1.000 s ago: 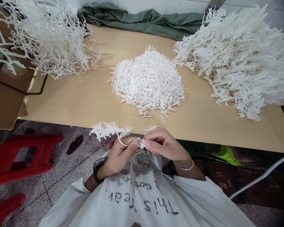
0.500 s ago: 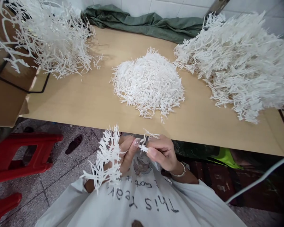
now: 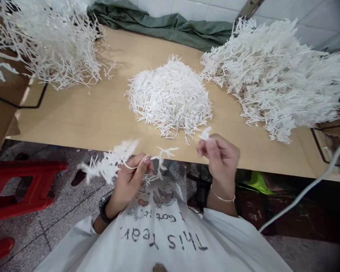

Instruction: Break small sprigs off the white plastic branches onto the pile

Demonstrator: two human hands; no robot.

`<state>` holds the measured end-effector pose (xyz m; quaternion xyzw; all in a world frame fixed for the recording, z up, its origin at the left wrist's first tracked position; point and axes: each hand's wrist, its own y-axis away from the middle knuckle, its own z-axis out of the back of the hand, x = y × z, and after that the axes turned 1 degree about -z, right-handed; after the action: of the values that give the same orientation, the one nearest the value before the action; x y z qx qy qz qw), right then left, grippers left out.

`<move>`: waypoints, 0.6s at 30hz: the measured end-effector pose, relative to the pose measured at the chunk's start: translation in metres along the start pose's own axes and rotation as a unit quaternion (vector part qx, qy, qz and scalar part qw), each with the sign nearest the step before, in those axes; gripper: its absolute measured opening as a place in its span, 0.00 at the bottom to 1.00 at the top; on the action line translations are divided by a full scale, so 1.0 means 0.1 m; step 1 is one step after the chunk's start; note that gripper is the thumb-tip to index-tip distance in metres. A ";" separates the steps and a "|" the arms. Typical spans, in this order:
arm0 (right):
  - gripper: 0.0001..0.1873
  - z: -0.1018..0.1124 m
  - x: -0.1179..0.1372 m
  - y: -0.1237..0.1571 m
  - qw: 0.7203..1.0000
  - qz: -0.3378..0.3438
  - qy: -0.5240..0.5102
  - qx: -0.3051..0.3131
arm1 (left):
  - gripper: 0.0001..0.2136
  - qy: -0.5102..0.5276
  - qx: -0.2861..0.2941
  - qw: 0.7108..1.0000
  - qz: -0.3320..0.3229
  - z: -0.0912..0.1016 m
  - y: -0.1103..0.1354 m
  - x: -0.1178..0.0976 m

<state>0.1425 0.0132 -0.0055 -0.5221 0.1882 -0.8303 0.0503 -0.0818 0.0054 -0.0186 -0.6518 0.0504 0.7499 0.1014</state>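
My left hand [image 3: 130,181] is closed on a white branched plastic sprue [image 3: 113,164], which sticks out to the left below the table's front edge. My right hand [image 3: 219,155] is raised over that edge, its fingers pinched on a few small white plastic pieces [image 3: 206,134]. Just beyond it, a mound of small loose white pieces [image 3: 168,98] lies in the middle of the tan table [image 3: 82,117].
A large heap of white sprues [image 3: 274,75] covers the table's right side; another tangle of white sprues [image 3: 49,45] sits at the far left over a cardboard box [image 3: 2,113]. Green cloth [image 3: 164,26] lies along the back. A red stool [image 3: 19,185] stands on the floor, left.
My right hand has pulled away from the left one, moving up and right toward the middle mound with small pieces in it. The sprue in my left hand has swung from hanging down to pointing left.
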 end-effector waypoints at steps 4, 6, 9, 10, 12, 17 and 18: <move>0.15 0.04 -0.22 -0.25 0.990 0.005 0.135 -0.042 | 0.17 -0.037 0.058 0.997 0.024 0.07 -0.08 -0.03; 0.16 0.07 -0.36 -0.40 0.979 -0.001 0.195 -0.053 | 0.18 -0.053 0.118 0.991 0.038 0.10 -0.14 0.00; 0.15 0.10 -0.53 -0.61 0.953 -0.027 0.297 -0.056 | 0.23 -0.067 0.192 0.978 0.050 0.12 -0.21 0.01; 0.14 0.10 -0.56 -0.65 0.943 -0.028 0.327 -0.064 | 0.25 -0.064 0.204 0.975 0.053 0.11 -0.22 0.00; 0.19 0.06 -0.53 -0.66 0.932 -0.015 0.349 -0.093 | 0.27 -0.058 0.220 0.972 0.054 0.10 -0.24 -0.02; 0.19 -0.15 -0.10 -0.41 0.992 0.060 0.112 -0.009 | 0.28 -0.070 0.270 0.960 0.023 0.08 -0.24 -0.10; 0.18 -0.21 -0.01 -0.35 0.994 0.077 0.054 0.057 | 0.27 -0.083 0.278 0.957 0.016 0.08 -0.24 -0.11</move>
<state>0.1287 0.0511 -0.0015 -0.4569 0.1825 -0.8602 0.1340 -0.0826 0.0292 -0.0055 -0.5322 0.2584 0.7595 0.2707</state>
